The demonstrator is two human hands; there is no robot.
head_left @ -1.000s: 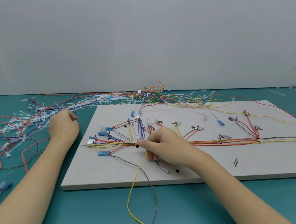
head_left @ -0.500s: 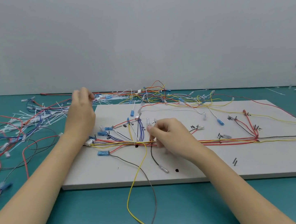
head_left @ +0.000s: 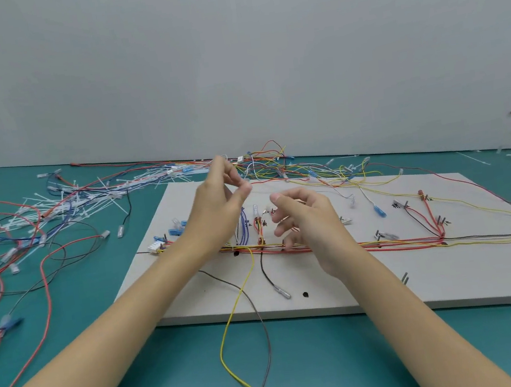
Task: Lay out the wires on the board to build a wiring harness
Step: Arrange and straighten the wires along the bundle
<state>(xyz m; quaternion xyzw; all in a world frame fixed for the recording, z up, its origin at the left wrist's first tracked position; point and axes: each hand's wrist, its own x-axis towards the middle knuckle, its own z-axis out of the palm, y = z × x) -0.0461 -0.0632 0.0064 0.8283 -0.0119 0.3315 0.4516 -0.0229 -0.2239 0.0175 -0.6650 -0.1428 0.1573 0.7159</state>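
A pale board (head_left: 357,287) lies on the teal table and carries a bundle of red, yellow and black wires (head_left: 400,242) running left to right between pins. My left hand (head_left: 217,208) is raised over the board's left half. Its thumb and fingertips are pinched together, apparently on a thin white cable tie that is hard to make out. My right hand (head_left: 302,216) hovers beside it above the bundle with loosely curled fingers and holds nothing. A yellow wire (head_left: 232,320) and a grey wire (head_left: 263,322) hang off the front edge.
Loose wires and white cable ties (head_left: 55,213) are strewn over the table to the left and behind the board. A white connector (head_left: 156,247) and blue connectors (head_left: 176,231) sit at the board's left end. A short black wire with a terminal (head_left: 272,279) lies near the front.
My left hand rose from the cable-tie pile and came right, over the board. My right hand let go of the wires at the bundle and lifted toward the left hand.
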